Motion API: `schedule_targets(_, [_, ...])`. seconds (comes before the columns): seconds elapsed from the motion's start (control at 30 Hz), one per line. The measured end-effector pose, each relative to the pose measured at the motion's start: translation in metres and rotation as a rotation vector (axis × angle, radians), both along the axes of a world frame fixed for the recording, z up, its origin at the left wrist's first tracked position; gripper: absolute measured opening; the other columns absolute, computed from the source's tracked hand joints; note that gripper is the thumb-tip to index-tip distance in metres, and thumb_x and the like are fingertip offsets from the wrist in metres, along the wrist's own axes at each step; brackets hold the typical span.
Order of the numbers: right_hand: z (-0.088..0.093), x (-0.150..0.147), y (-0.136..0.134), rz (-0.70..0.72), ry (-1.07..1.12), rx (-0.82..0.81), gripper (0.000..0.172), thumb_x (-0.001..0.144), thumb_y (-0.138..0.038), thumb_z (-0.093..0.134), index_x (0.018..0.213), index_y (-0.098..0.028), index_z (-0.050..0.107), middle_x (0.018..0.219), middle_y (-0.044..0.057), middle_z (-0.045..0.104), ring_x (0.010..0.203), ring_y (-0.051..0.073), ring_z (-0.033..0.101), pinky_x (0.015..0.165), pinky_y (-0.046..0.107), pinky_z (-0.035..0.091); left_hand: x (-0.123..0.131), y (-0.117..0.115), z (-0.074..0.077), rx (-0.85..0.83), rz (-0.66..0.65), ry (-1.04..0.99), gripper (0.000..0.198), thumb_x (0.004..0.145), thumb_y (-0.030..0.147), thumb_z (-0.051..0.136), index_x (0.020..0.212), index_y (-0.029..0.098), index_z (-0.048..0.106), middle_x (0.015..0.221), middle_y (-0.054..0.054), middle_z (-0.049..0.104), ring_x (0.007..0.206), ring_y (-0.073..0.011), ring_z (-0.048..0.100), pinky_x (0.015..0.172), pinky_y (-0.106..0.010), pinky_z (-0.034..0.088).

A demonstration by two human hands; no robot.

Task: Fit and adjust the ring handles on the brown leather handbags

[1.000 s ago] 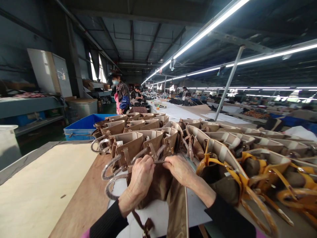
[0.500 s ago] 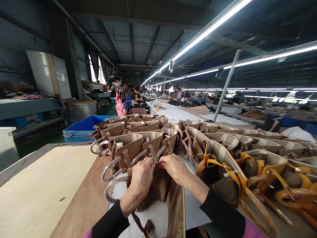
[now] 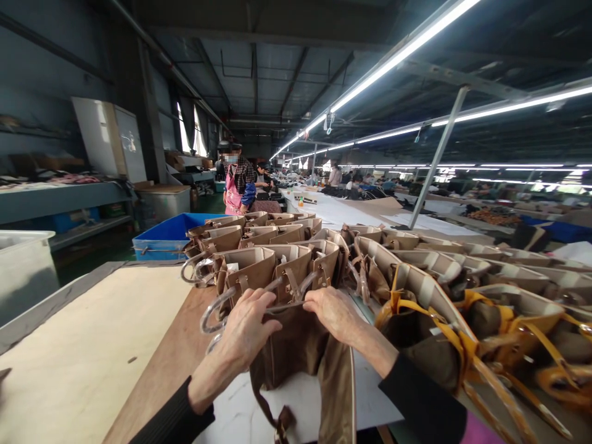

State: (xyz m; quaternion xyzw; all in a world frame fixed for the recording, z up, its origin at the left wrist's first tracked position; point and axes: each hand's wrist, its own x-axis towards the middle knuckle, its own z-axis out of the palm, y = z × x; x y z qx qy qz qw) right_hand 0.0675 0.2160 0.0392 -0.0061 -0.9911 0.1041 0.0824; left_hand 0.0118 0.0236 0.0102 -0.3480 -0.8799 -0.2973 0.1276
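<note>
A brown bag point(image 3: 296, 345) stands nearest to me, with its dark lining showing and a strap with a buckle hanging at its front. My left hand point(image 3: 247, 327) is at the bag's upper left edge, thumb and fingers apart, holding nothing that I can see. On the upper right edge, my right hand point(image 3: 330, 313) pinches the rim with its fingers pressed together. Plastic-wrapped handles point(image 3: 213, 316) stick out left of the bag, partly behind my left hand.
Rows of brown bags point(image 3: 250, 265) fill the table ahead. Yellow-trimmed bags point(image 3: 425, 333) crowd the right. A pale board point(image 3: 83, 333) lies at the left, with a blue bin point(image 3: 161, 237) beyond it. A person point(image 3: 237, 182) in a pink apron stands farther back.
My left hand has opened and moved left, away from the middle of the bag's rim. My right hand stays at the rim. The view has shifted slightly left.
</note>
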Motion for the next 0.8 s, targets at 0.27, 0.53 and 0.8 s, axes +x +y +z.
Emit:
schedule_targets(0.27, [-0.005,0.000,0.000,-0.010,0.002,0.003,0.024,0.087,-0.024,0.053,0.064,-0.021,0.061,0.063,0.000,0.061,0.067,0.015,0.057,0.061,0.025,0.030,-0.012,-0.010,-0.016,0.120,-0.008,-0.100,0.021,0.074,0.016,0.061,0.095,0.020,0.065,0.094,-0.002,0.062,0.089,-0.0179,0.055,0.080,-0.029,0.042])
schedule_targets(0.53, [-0.006,-0.003,0.000,-0.022,0.003,0.005,0.023,0.086,-0.024,0.054,0.064,-0.021,0.060,0.063,0.000,0.061,0.067,0.015,0.057,0.060,0.025,0.030,-0.002,-0.002,-0.020,0.146,-0.081,0.087,0.012,0.083,0.011,0.052,0.074,0.018,0.057,0.084,-0.002,0.061,0.083,-0.0164,0.055,0.075,-0.028,0.045])
schedule_targets(0.8, [-0.005,-0.003,-0.001,-0.017,-0.005,-0.008,0.025,0.087,-0.023,0.053,0.063,-0.021,0.060,0.064,0.000,0.061,0.067,0.015,0.057,0.060,0.025,0.029,-0.005,-0.005,-0.039,0.208,-0.141,0.201,0.014,0.087,0.012,0.048,0.086,0.018,0.060,0.100,-0.005,0.061,0.091,-0.0149,0.057,0.083,-0.027,0.049])
